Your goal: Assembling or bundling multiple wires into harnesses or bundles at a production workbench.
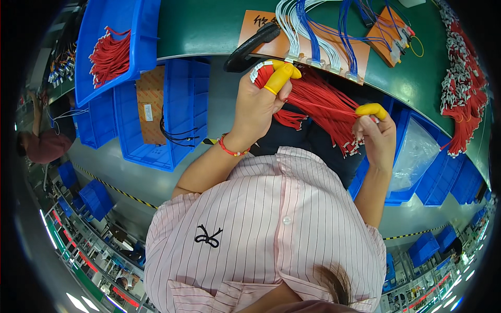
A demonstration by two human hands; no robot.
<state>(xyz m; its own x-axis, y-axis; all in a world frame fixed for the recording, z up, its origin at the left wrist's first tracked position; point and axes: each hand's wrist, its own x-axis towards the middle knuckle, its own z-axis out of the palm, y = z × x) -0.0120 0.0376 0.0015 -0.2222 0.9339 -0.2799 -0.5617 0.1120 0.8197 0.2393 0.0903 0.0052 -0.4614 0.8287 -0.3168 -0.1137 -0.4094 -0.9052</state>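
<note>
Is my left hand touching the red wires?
Touching: the head view shows your left hand closed around the red wires, which stick out on both sides.

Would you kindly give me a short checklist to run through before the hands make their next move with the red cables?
1. Left hand closed on the red cable bundle: ok.
2. Right hand pinching a red strand: ok.
3. Yellow finger covers worn on both hands: ok.
4. Loose cable ends lined up evenly: not ok, they are staggered.
5. Exact number of cables in the bundle: cannot tell, they overlap.
</note>
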